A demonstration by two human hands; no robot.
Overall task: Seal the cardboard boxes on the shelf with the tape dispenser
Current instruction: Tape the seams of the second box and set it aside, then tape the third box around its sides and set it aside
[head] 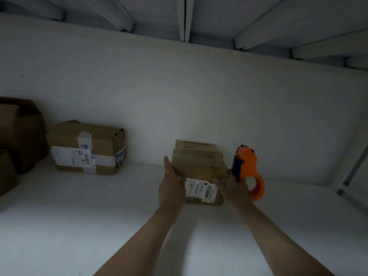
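**Box held between both hands, shelf open all round**

My left hand lies flat and open against the left side of the small box. My right hand presses the box's right front corner while gripping the orange dispenser, which stands just right of the box. The box sits near the back wall. Bare shelf stretches toward me. A taped box stands well apart on the left.
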